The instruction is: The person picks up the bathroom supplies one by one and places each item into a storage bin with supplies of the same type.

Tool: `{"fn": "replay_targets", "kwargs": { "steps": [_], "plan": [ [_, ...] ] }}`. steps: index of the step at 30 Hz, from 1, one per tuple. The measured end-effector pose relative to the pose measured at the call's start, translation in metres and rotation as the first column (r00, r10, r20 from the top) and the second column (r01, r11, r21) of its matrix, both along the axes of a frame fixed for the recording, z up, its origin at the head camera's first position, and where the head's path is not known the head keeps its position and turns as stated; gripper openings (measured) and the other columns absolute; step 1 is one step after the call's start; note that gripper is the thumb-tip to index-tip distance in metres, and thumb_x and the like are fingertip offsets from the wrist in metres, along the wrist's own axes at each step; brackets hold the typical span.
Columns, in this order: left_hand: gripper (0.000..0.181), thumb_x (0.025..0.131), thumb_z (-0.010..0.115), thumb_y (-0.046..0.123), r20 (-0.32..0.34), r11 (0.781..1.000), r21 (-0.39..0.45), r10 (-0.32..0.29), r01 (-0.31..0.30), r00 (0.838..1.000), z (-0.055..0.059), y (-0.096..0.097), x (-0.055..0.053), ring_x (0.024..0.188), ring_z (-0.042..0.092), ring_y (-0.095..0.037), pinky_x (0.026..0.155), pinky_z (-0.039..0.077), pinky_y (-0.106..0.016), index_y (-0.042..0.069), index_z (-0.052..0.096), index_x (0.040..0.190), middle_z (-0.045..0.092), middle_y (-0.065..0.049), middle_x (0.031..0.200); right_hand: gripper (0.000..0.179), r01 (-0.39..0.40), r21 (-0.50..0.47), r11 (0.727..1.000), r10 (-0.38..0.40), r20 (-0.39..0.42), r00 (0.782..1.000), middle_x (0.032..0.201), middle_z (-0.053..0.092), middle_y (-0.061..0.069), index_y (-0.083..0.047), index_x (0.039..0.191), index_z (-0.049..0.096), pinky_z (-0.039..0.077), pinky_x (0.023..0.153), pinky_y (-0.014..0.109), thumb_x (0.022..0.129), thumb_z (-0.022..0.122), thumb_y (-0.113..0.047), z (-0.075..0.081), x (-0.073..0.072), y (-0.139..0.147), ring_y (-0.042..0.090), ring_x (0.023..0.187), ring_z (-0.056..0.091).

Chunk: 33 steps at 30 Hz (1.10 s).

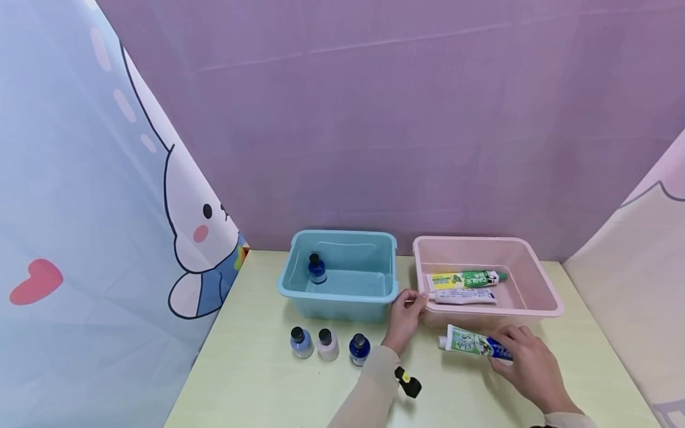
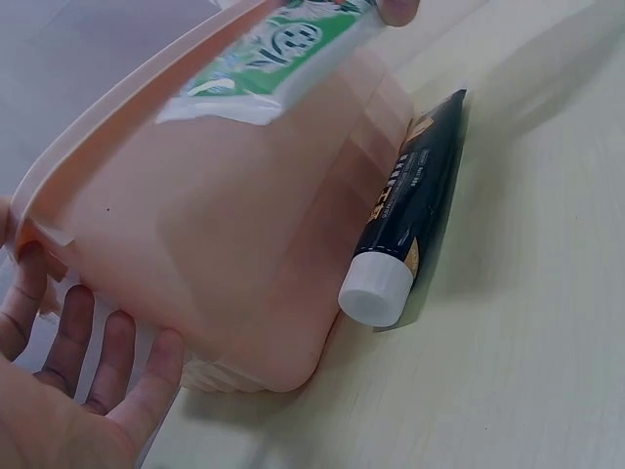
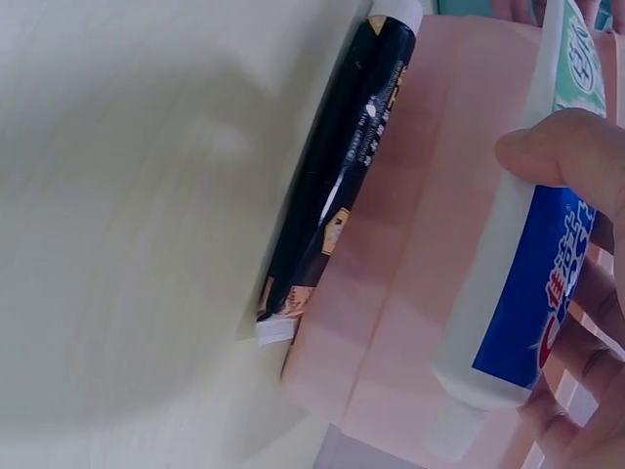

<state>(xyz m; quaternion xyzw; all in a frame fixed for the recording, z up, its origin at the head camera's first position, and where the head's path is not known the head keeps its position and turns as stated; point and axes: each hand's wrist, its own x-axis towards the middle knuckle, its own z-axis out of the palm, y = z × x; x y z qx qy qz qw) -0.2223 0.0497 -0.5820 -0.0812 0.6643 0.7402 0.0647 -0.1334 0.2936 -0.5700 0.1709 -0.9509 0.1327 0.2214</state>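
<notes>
My right hand [image 1: 530, 364] holds a green, white and blue toothpaste tube [image 1: 468, 343] in front of the pink bin [image 1: 553, 310]. In the right wrist view, the thumb lies across the tube's printed side. At the bin's near left corner, my left hand [image 1: 405, 318] grips the rim, with its fingers under the edge in the left wrist view. Inside the bin lie a yellow and green toothpaste tube [image 1: 462, 279] and a whitish tube [image 1: 464, 296]. A black toothpaste tube [image 2: 410, 195] with a white cap rests on the table along the bin's front wall; the head view hides it.
Left of the pink bin stands a blue bin [image 1: 337, 296] with a dark blue bottle [image 1: 317, 270] inside. Before it stand a light blue bottle [image 1: 302, 345], a pale pink bottle [image 1: 328, 346] and another dark blue bottle [image 1: 359, 351]. A purple cloth [image 1: 374, 131] hangs behind.
</notes>
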Motion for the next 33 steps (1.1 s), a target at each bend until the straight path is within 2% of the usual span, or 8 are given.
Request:
{"fn": "replay_targets", "kwargs": {
  "steps": [7, 17, 24, 28, 33],
  "plan": [
    [0.016, 0.099, 0.068, 0.031, 0.007, 1.0, 0.005, 0.005, -0.005, 1.0, 0.0, -0.001, 0.0, 0.089, 0.059, -0.014, 0.094, 0.055, -0.049, 0.016, 0.065, 0.1, 0.063, 0.002, 0.097, 0.053, -0.032, -0.014, 0.999, 0.031, -0.07, 0.997, 0.099, 0.069, 0.003, -0.007, 0.104, 0.078, 0.047, 0.068, 0.042, 0.055, 0.093, -0.021, 0.006, 0.0, 0.0, 0.02, 0.087, 0.056],
    [0.015, 0.099, 0.068, 0.031, 0.005, 1.0, 0.004, 0.008, -0.008, 1.0, 0.0, 0.0, 0.0, 0.091, 0.06, -0.017, 0.093, 0.055, -0.048, 0.016, 0.066, 0.1, 0.063, 0.003, 0.095, 0.053, -0.043, -0.009, 0.999, 0.043, -0.073, 0.996, 0.101, 0.069, 0.003, -0.006, 0.104, 0.078, 0.048, 0.071, 0.045, 0.055, 0.093, -0.021, 0.012, -0.001, 0.0, 0.023, 0.089, 0.057],
    [0.021, 0.097, 0.07, 0.037, 0.007, 1.0, 0.011, 0.0, 0.0, 1.0, 0.001, -0.001, 0.001, 0.093, 0.06, -0.016, 0.096, 0.055, -0.048, 0.017, 0.066, 0.101, 0.063, 0.003, 0.1, 0.054, -0.046, -0.006, 0.999, 0.045, -0.093, 0.995, 0.1, 0.069, 0.002, -0.006, 0.104, 0.078, 0.048, 0.071, 0.045, 0.054, 0.092, -0.021, 0.017, -0.002, 0.001, 0.022, 0.088, 0.056],
    [0.019, 0.098, 0.069, 0.034, 0.007, 1.0, 0.022, 0.004, -0.004, 1.0, 0.001, -0.001, 0.002, 0.094, 0.061, -0.019, 0.095, 0.055, -0.048, 0.016, 0.065, 0.1, 0.063, 0.003, 0.098, 0.054, -0.06, -0.012, 0.998, 0.058, -0.108, 0.992, 0.104, 0.07, 0.004, -0.006, 0.106, 0.078, 0.049, 0.072, 0.046, 0.055, 0.09, -0.02, 0.021, -0.004, 0.002, 0.024, 0.092, 0.058],
    [0.019, 0.097, 0.07, 0.033, 0.002, 1.0, 0.028, 0.009, -0.009, 1.0, 0.001, -0.001, 0.002, 0.096, 0.062, -0.027, 0.092, 0.055, -0.047, 0.015, 0.065, 0.098, 0.062, 0.003, 0.094, 0.055, -0.064, -0.01, 0.998, 0.062, -0.122, 0.991, 0.103, 0.069, 0.002, -0.008, 0.107, 0.078, 0.047, 0.068, 0.042, 0.055, 0.089, -0.019, 0.027, -0.007, 0.003, 0.022, 0.087, 0.056]
  ]
}}
